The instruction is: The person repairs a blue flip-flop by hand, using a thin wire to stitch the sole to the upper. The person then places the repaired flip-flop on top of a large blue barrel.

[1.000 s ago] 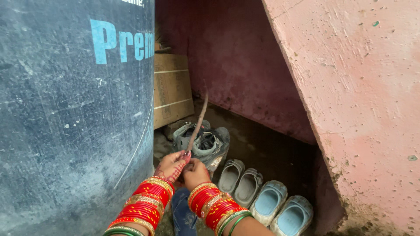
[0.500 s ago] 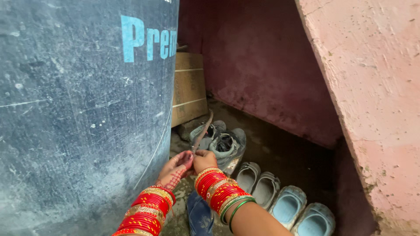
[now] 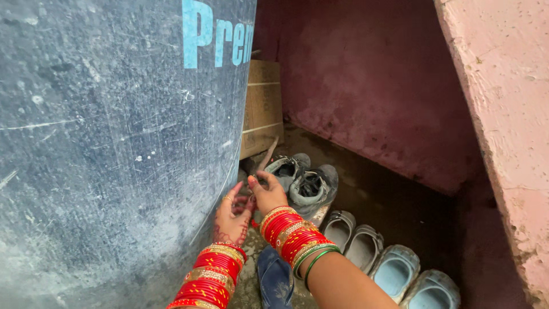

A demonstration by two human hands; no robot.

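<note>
Lowering a thin reddish stick that stood raised a second ago, the left hand and right hand now meet low beside a big dark tank, fingers pinching its near end, its tip resting by grey shoes against the wooden board. Slippers line the damp floor of a maroon-walled alcove.
</note>
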